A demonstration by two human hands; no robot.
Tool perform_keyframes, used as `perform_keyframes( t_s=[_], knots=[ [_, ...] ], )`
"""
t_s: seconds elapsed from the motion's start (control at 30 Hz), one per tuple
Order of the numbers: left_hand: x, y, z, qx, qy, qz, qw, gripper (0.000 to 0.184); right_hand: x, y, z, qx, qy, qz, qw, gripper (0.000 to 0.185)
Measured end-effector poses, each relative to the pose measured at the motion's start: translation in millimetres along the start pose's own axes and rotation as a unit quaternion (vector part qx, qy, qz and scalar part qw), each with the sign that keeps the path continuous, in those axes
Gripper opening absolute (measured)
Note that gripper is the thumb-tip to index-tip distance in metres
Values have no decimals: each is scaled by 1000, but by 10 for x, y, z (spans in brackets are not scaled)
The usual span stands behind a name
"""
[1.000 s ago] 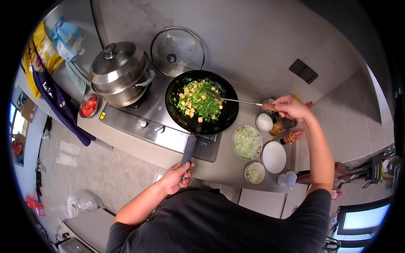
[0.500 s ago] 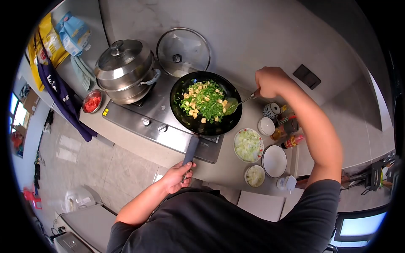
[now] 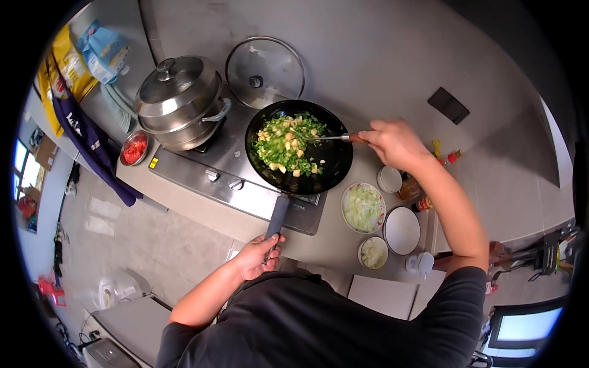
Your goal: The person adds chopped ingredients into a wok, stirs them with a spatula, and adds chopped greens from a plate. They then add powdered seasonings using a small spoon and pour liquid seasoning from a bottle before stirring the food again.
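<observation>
My left hand (image 3: 259, 256) is wrapped around the dark grey handle of a black wok (image 3: 334, 162), which sits over the right side of the stove. Inside lie chopped green vegetables (image 3: 273, 147) mixed with small pale-yellow cubes, heaped toward the wok's left. From the right, my right hand (image 3: 392, 142) grips the wooden handle of a spatula (image 3: 334, 138). Its metal shaft reaches over the wok, and its head is buried among the food, so I cannot make out its full shape.
A steamer pot (image 3: 179, 107) stands on the left burner, beside a bowl of chopped red pieces (image 3: 134, 149). A glass lid (image 3: 265, 70) leans on the wall. Right of the wok are a plate of chopped pale vegetables (image 3: 363, 208), bowls (image 3: 402, 230) and bottles (image 3: 423, 203).
My right hand has moved down and the spatula has gone leftward into the food. The greens and cubes have shifted left, baring the wok's right side. My left hand stays on the handle.
</observation>
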State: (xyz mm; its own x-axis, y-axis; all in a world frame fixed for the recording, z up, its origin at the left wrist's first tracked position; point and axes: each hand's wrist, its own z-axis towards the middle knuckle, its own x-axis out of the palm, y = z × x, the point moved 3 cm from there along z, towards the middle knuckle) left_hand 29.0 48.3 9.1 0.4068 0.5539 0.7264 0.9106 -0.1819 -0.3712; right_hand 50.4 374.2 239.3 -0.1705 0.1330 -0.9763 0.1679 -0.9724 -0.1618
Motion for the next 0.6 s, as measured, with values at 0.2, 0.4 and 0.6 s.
perform_keyframes(
  t_s=[0.2, 0.4, 0.6],
  knots=[
    [-22, 2, 0, 4, 10, -3, 1000, 22, -446, 51, -169, -76, -63, -62, 993, 27],
    [-9, 2, -6, 7, 10, 2, 1000, 22, -419, -216, -78, 54, 58, -60, 995, 26],
    [8, -9, -31, 12, 7, 12, 1000, 20, -189, -624, 249, 181, 296, 36, 937, 25]
  ],
)
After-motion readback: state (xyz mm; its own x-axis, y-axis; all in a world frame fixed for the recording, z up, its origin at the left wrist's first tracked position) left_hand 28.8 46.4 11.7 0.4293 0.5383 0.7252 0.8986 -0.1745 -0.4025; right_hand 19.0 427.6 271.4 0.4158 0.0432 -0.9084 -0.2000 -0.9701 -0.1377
